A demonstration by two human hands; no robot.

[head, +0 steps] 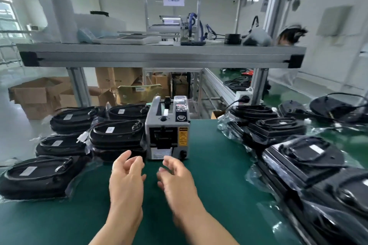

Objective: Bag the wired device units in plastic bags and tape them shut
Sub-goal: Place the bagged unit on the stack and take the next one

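Bagged device units (pixel 113 137), black and oval, under glossy plastic.

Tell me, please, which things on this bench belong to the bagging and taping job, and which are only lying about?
For the job:
- tape dispenser
- bagged units on the left
- wired units on the right
- left hand and right hand, both empty

Lying about:
- cardboard boxes
- upper shelf with its equipment

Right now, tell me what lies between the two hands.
Only bare green mat shows between the left hand and right hand, in the head view.
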